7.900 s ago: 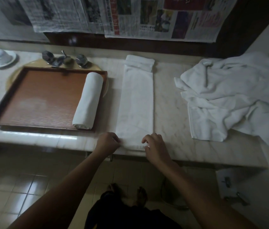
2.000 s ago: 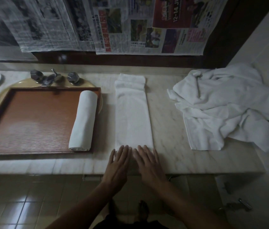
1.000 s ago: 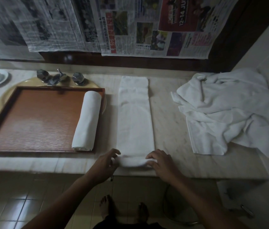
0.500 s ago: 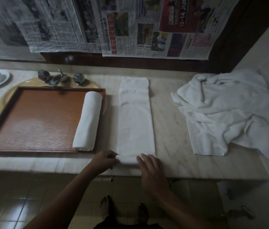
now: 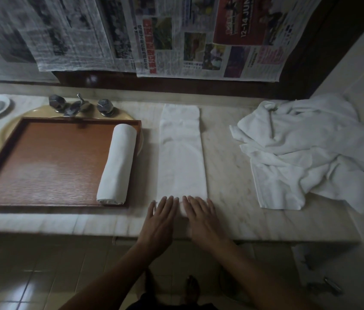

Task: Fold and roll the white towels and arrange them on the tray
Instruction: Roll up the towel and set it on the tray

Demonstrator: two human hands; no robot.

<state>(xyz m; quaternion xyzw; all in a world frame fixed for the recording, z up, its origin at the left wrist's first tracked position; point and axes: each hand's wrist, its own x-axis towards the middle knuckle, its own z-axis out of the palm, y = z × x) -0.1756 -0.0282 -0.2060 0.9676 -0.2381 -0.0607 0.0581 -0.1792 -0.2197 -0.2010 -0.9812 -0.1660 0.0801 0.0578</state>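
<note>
Both palms lie flat on the near end of the towel (image 5: 182,157), a long folded strip on the counter (image 5: 228,175) just right of the tray (image 5: 49,162); left hand (image 5: 161,220) and right hand (image 5: 201,217) side by side, fingers straight, slightly spread; one roll (image 5: 117,163) lies along the tray's right edge; a heap (image 5: 306,151) sits well right.

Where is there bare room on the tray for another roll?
The tray is bare left of the rolled towel at its right rim. Bare counter lies between the folded towel and the towel pile. Crowded: the folded towel's near end, under the left hand and right hand.
</note>
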